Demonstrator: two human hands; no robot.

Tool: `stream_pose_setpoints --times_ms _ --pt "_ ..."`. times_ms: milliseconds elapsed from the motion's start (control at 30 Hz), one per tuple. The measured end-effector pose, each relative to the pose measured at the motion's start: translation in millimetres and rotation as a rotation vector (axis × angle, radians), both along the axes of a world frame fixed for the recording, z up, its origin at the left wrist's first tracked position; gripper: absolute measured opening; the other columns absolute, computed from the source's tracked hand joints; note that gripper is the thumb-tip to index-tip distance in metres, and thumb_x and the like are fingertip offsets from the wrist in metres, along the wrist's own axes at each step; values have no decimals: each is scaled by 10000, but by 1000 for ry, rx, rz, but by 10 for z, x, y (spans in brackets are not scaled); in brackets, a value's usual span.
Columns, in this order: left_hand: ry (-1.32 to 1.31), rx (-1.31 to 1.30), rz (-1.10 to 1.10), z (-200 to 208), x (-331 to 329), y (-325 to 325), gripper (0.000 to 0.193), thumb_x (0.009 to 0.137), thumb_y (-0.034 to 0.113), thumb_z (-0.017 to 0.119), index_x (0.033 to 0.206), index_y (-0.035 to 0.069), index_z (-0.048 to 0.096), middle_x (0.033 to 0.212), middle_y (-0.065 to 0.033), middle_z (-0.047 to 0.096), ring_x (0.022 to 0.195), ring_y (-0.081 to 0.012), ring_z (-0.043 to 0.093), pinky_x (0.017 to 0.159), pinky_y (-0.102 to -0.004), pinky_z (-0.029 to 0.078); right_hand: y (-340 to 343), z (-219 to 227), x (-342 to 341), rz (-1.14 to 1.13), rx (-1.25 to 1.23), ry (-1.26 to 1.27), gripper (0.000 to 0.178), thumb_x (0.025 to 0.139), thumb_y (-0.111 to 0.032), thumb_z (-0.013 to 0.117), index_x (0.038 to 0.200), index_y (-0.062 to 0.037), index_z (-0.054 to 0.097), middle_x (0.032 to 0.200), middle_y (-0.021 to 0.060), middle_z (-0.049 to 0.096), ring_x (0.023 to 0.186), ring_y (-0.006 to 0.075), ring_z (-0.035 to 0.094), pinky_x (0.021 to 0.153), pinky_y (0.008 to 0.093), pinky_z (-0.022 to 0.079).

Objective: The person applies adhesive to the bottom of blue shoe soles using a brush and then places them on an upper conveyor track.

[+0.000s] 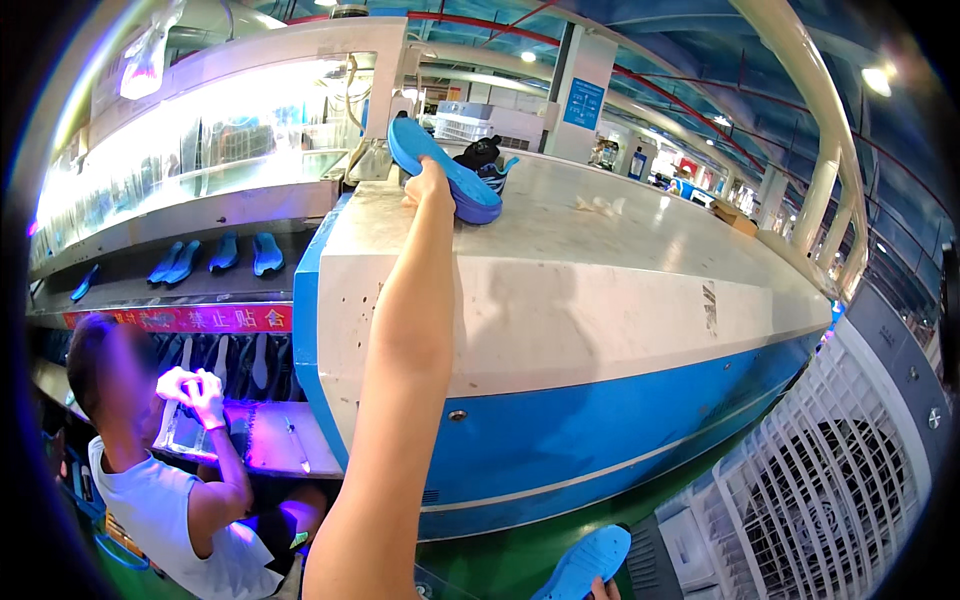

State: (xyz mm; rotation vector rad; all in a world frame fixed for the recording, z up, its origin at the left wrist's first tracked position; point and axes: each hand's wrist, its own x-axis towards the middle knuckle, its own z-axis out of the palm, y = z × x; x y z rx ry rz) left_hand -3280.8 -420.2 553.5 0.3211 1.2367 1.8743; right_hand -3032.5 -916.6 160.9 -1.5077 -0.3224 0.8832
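Observation:
My left arm stretches up through the middle of the view, and my left hand (428,185) is closed around the middle of a blue shoe sole (470,190). That sole is tilted over the far left part of the machine's pale top; whether it touches the surface I cannot tell. Just behind it is a black shoe (480,155) with some blue on it, partly covered. Low in the view, only the fingertips of my right hand (603,589) show, gripping the edge of another blue shoe sole (588,562).
A large white-and-blue machine (620,400) fills the centre. Left, a seated co-worker (185,500) raises both hands beside a bench, below a dark conveyor (200,285) carrying several blue soles. A grey air cooler (830,490) stands right; a pale crumpled scrap (600,207) lies on the machine.

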Motion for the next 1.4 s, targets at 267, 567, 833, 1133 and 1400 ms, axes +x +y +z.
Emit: stream_pose_setpoints --times_ms 267,567,833,1133,1400 --pt "77 -106 14 50 -160 -199 587 748 449 546 1084 -32 522 1148 -198 399 990 -302 475 853 -411 405 -62 -233 125 174 -34 -90 453 846 -248 516 1129 99 448 1041 158 539 891 249 518 787 343 407" --pt "785 -278 378 -43 66 -736 898 780 343 574 1340 -37 -15 1401 -222 53 1302 -348 84 1072 -369 80 -196 -164 117 209 -81 -232 370 813 -167 524 1123 32 489 1060 213 523 927 301 517 795 356 422" --pt "1126 181 562 -680 -172 -1120 781 783 345 567 1325 -39 156 1380 -237 115 1279 -391 88 1044 -450 82 -979 -774 540 434 -45 -1339 341 784 -95 530 1118 -28 525 1077 261 508 960 346 516 802 368 435" --pt "948 597 -954 -4481 1443 -5341 528 827 269 550 1244 19 345 1266 -211 306 1184 -321 329 977 -396 293 -2949 -305 364 -152 -18 -313 328 800 -100 530 1122 -36 514 996 171 525 839 256 494 694 318 415" --pt "347 327 -3013 -3973 3142 -8701 771 802 583 443 1307 34 246 1085 -105 457 948 -170 496 781 -285 447 -5649 192 249 -864 120 68 318 827 -127 529 1127 -29 491 899 54 548 691 139 469 568 257 387"
